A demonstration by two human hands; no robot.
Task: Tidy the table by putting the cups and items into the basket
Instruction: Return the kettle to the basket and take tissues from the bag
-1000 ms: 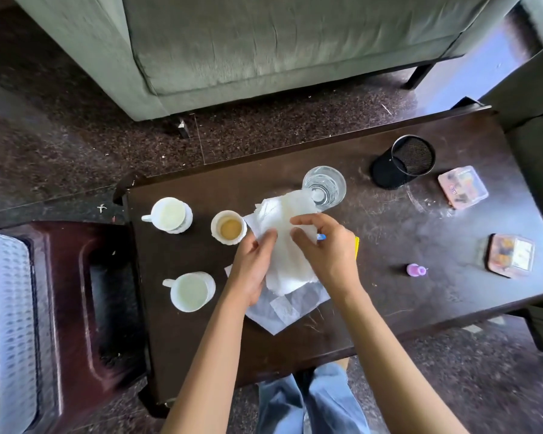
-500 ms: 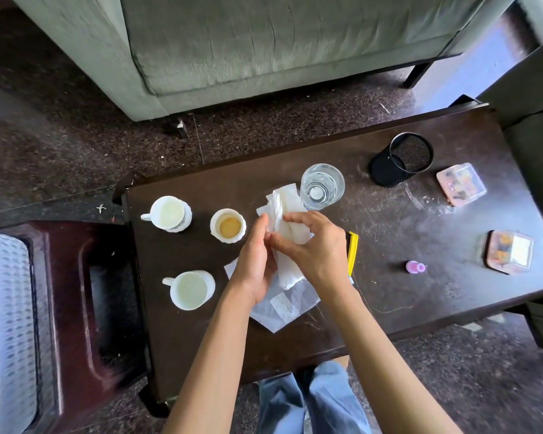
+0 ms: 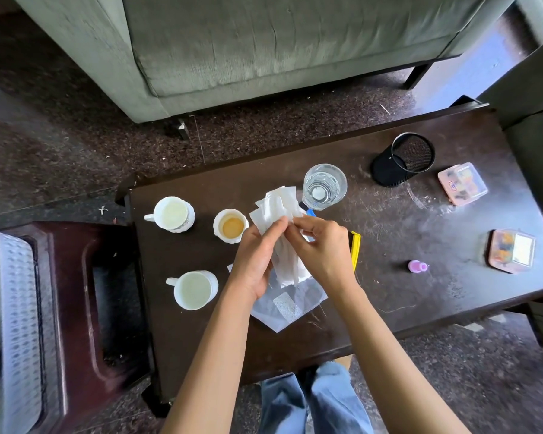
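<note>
We see both hands above the middle of the table point(image 3: 389, 236), busy with one thing. The left hand point(image 3: 256, 261) and the right hand point(image 3: 322, 249) each pinch the white tissue point(image 3: 278, 208) between thumb and fingers and hold it lifted off the top. We think they are folding it narrow, so that it goes into the basket as one small bundle. A flat paper sheet point(image 3: 290, 306) lies under the wrists, near the front edge.

The basket point(image 3: 16, 292) is not on the table. It stands beyond the left edge on a dark red stool point(image 3: 76, 292). The back cup point(image 3: 173, 213), the brown-stained cup point(image 3: 231, 226) and the front cup point(image 3: 195, 289) stand upright toward that edge, so they need only a short carry. The glass point(image 3: 324, 186) stands just behind the tissue, toward the back edge. None of these is in the basket yet.
</note>
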